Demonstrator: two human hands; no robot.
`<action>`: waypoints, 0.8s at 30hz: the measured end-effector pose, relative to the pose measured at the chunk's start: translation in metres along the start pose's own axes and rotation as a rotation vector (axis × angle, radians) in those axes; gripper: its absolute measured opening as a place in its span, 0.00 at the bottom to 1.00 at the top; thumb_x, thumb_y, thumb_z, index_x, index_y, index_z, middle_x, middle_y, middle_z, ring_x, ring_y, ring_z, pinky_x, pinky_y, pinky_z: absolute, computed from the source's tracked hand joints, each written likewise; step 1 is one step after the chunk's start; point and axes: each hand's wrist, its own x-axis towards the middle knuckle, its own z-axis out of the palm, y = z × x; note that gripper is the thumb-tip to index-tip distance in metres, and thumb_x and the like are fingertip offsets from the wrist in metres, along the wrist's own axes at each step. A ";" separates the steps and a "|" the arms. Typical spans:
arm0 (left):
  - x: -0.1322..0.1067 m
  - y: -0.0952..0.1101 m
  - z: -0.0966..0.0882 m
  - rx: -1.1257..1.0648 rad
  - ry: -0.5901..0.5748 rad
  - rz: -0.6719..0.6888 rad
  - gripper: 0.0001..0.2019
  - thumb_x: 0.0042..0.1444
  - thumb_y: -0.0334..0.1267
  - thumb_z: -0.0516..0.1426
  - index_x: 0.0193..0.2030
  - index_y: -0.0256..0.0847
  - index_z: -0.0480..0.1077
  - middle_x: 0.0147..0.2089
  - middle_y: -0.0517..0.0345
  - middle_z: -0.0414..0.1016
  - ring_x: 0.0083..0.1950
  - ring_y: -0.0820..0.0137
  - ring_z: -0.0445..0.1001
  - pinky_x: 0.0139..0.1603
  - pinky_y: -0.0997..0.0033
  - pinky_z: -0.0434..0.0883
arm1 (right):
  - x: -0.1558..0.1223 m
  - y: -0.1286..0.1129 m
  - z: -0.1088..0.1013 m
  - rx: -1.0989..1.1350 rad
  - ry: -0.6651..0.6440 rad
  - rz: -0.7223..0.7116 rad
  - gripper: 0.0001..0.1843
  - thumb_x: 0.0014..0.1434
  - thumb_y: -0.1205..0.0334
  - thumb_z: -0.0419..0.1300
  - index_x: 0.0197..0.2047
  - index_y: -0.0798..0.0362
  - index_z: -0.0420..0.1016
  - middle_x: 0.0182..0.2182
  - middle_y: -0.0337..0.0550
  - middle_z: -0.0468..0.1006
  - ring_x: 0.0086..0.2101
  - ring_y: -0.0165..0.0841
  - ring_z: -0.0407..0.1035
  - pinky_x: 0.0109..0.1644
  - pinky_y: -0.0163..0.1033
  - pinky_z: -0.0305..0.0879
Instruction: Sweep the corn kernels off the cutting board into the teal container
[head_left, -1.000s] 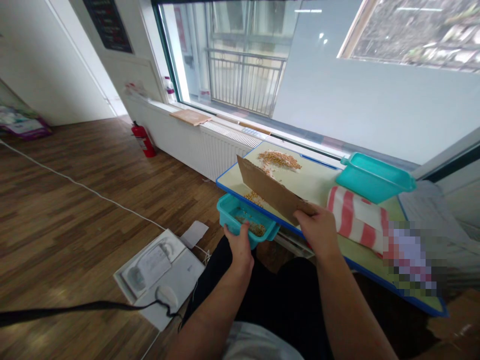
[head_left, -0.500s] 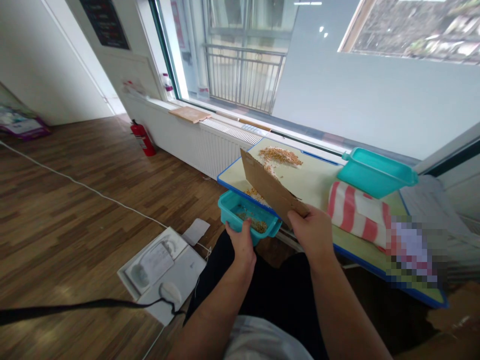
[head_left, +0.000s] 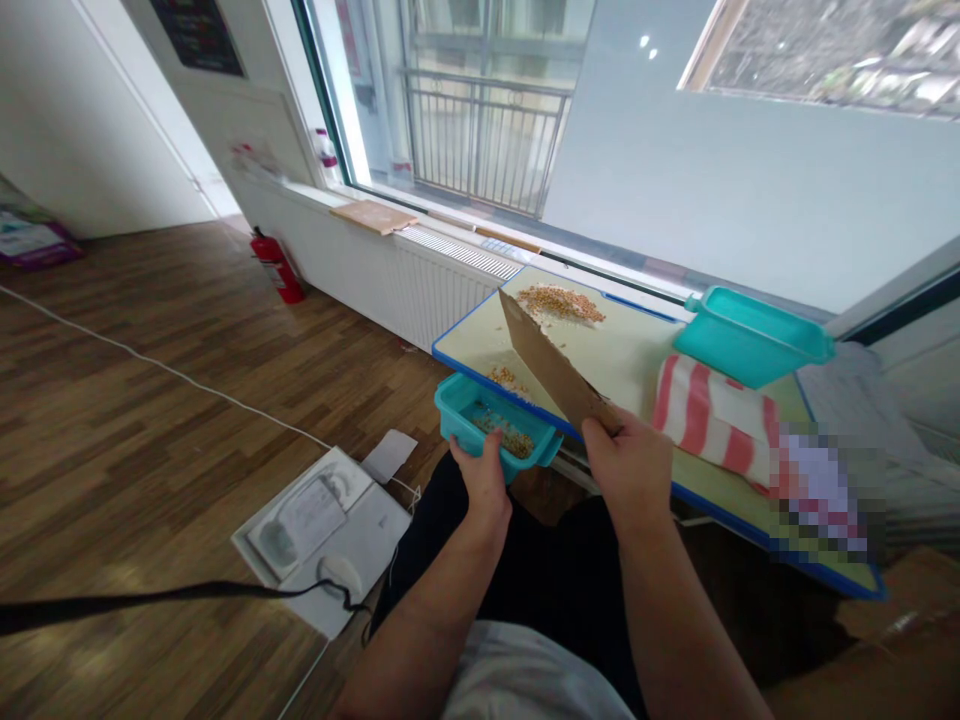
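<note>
With its thumb over the near rim, my left hand (head_left: 484, 475) grips a small teal tub (head_left: 459, 425) under the table's front edge. Mixed grains (head_left: 514, 438) lie in the bottom of that tub. My right hand (head_left: 626, 460) is closed round one end of a flat piece of cardboard (head_left: 547, 365), whose far end slants up and left over the tabletop. Behind the cardboard is a heap of orange and whitish grains (head_left: 562, 303). A smaller scatter of grains (head_left: 508, 380) lies at the table edge just above the tub.
The pale table (head_left: 637, 370) has a blue rim. On its right are another teal tub (head_left: 761, 335) and a red-and-white striped cloth (head_left: 712, 415). A radiator (head_left: 442, 285) stands behind. An opened white box (head_left: 322, 530) and cables lie on the floor at left.
The cardboard has shifted slightly right, away from the grains at the table edge, exposing more tabletop. The white streak below the far heap is smaller. My left hand still holds the tub.
</note>
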 end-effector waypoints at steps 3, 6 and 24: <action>0.000 0.000 0.000 -0.004 -0.009 -0.005 0.48 0.48 0.41 0.66 0.71 0.42 0.45 0.64 0.45 0.64 0.60 0.59 0.69 0.60 0.57 0.66 | -0.005 -0.004 0.002 0.022 -0.007 -0.005 0.18 0.53 0.58 0.52 0.37 0.52 0.83 0.21 0.41 0.76 0.25 0.36 0.70 0.29 0.36 0.57; 0.000 0.000 -0.001 -0.009 -0.014 -0.007 0.47 0.48 0.40 0.66 0.71 0.43 0.46 0.63 0.46 0.65 0.59 0.60 0.69 0.59 0.57 0.67 | -0.010 -0.012 0.002 0.039 -0.029 -0.028 0.19 0.54 0.59 0.51 0.37 0.53 0.83 0.21 0.42 0.77 0.26 0.36 0.71 0.29 0.35 0.58; -0.004 0.003 -0.001 0.020 -0.018 -0.003 0.44 0.49 0.39 0.66 0.69 0.44 0.49 0.58 0.48 0.69 0.55 0.61 0.72 0.56 0.60 0.70 | -0.007 -0.010 0.004 -0.020 0.022 -0.023 0.20 0.55 0.56 0.51 0.39 0.54 0.82 0.29 0.49 0.82 0.31 0.40 0.73 0.34 0.37 0.63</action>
